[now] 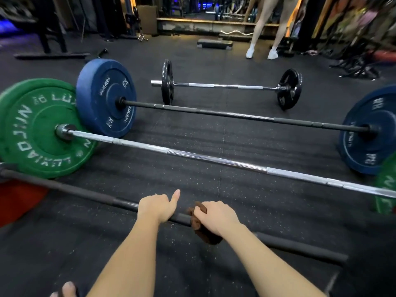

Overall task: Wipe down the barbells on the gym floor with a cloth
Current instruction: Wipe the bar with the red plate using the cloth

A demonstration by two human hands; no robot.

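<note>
- Where the nearest barbell (85, 194) lies across the dark rubber floor (192, 136), the left hand (157, 207) grips its black shaft, fingers curled together over the top and the thumb sticking straight out ahead.
- Just beside it, the right hand (216, 217) holds a brown cloth (205, 234) bunched round the same shaft. Its fingers are curled down over the cloth, though their tips are hidden.
- The cloth shows above the knuckles and hangs below the wrist.
- At the left end of this barbell sits a red plate (17, 200), mostly cut off by the edge.
- Behind lies a second barbell (192, 156) with a chrome shaft and a green plate (36, 127) at the left.
- Beyond that, a third barbell (214, 113) has a black shaft and a blue plate (106, 97) that leans against the green one.
- Farthest off rests a shorter fourth barbell (225, 85) with small black plates.
- At the back stand a person's bare legs (263, 28) in white shoes, near a low step platform (215, 43).
</note>
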